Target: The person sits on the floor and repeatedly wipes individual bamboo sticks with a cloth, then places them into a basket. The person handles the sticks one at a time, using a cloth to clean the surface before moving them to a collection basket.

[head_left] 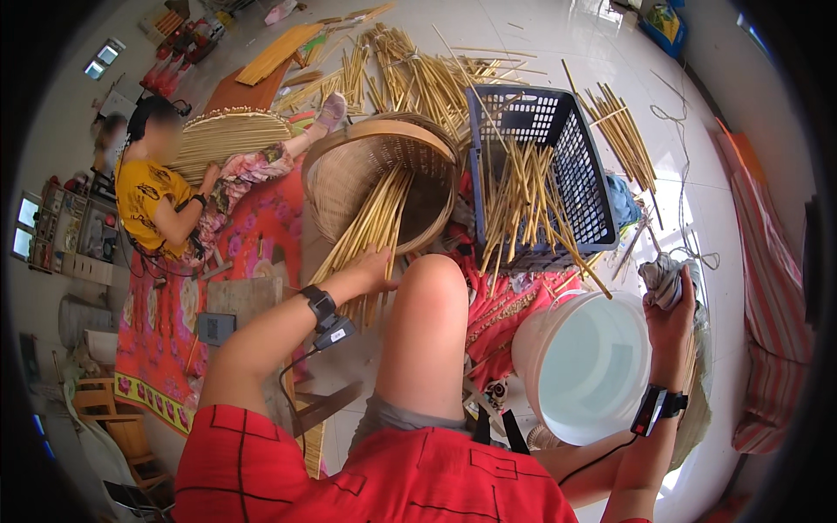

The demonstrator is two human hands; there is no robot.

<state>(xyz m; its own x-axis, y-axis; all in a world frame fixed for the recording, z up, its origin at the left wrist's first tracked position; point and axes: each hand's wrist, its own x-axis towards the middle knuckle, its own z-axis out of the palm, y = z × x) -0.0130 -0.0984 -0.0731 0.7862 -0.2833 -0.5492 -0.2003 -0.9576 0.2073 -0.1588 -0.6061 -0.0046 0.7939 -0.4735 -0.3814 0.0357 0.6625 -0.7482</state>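
Observation:
My left hand (pixel 370 269) is at the lower part of a bundle of long yellow stalks (pixel 377 212), its fingers bent over them. The stalks lean out of a round woven basket (pixel 336 174), tipped with its mouth toward me. Farther right, my right hand (pixel 670 324) is closed around a crumpled grey cloth (pixel 660 281), held beyond the rim of a white bucket (pixel 534 370) of clear water. A dark blue plastic crate (pixel 582 166) with more stalks (pixel 528 196) stands between the basket and the cloth.
Loose stalk bundles (pixel 410 74) cover the tiled floor behind the basket; another bundle (pixel 619 131) lies right of the crate. At the left, a person in a yellow shirt (pixel 144 196) sits by a stalk mat (pixel 231 144) on a red floral cloth (pixel 166 349). A cord (pixel 687 187) trails along the right.

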